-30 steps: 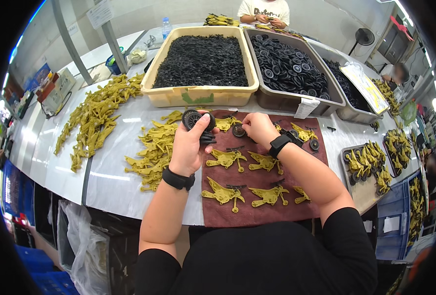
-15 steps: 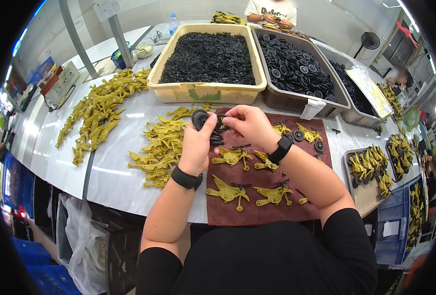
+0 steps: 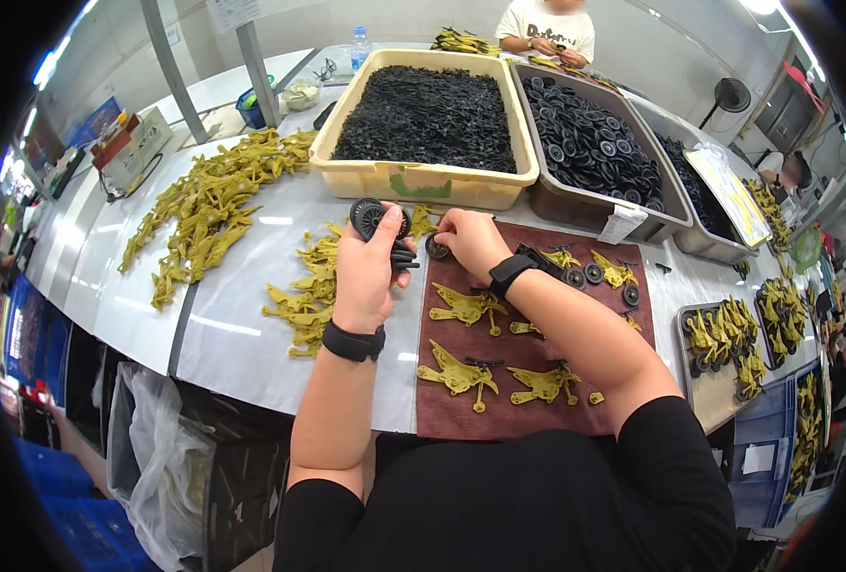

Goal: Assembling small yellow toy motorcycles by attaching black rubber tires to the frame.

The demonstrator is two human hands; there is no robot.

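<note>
Several black toy wheels are stacked in my left hand, its thumb and fingers closed round them. Just to the right, my right hand pinches a single black wheel over the far left corner of a dark red mat. On the mat lie rows of flat yellow plastic frames with black crosspieces; a few loose wheels rest beside the far ones. My right forearm covers part of these rows.
Behind my hands stand a cream bin of small black parts and a grey-brown bin of wheels. Yellow frames are heaped at left. At right, a tray holds frames with wheels. Another person works across the table.
My right hand has drawn away from the left with one wheel between its fingers. The left hand keeps its stack. The whole view has shifted slightly.
</note>
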